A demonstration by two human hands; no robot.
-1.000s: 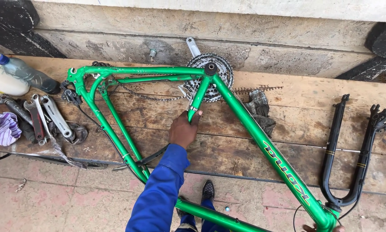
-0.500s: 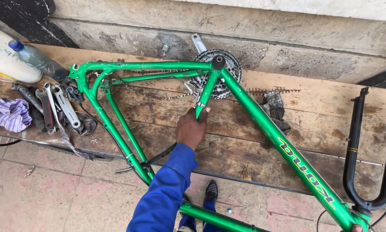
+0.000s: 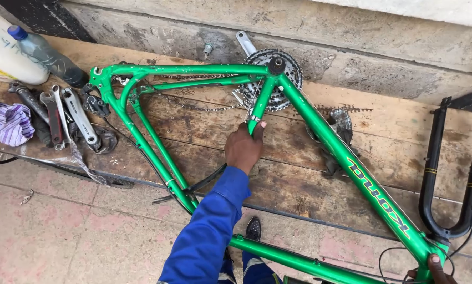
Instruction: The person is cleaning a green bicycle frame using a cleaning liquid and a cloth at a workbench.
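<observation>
1. L hand [image 3: 244, 149] wraps the seat tube of the green bike frame [image 3: 320, 131], fingers closed round it just below the crank end; blue sleeve runs back toward the camera.
2. R hand [image 3: 434, 267] sits at the bottom-right picture edge, on the frame's head-tube end; mostly cut off, so can't tell if it grips or only rests.
3. Frame lies slanted across the wooden bench [image 3: 194, 126], rear triangle to the left, one tube hanging past the bench's near edge over the paving.
4. Chainring and crank [image 3: 278, 66] sit at the frame's top joint, against the concrete wall; slack chain [image 3: 194, 102] droops inside the rear triangle.
5. Risk, as I judge it: frame is held at only two spots and half off the bench; a loosened L grip could let it pivot and slide off; glossy paint is slick.
6. Risk: chainring teeth and loose chain sit near the L fingers; a slip upward could pinch or cut.
7. Left of the frame: steel spanners [image 3: 62, 115], dull grey, flat; striped purple rag [image 3: 7, 123], soft, crumpled; plastic bottle [image 3: 46, 55] w/ blue cap.
8. Right of the frame: black fork [image 3: 451, 173], matt, U-shaped; bench wood is rough, stained, nail-pocked.
</observation>
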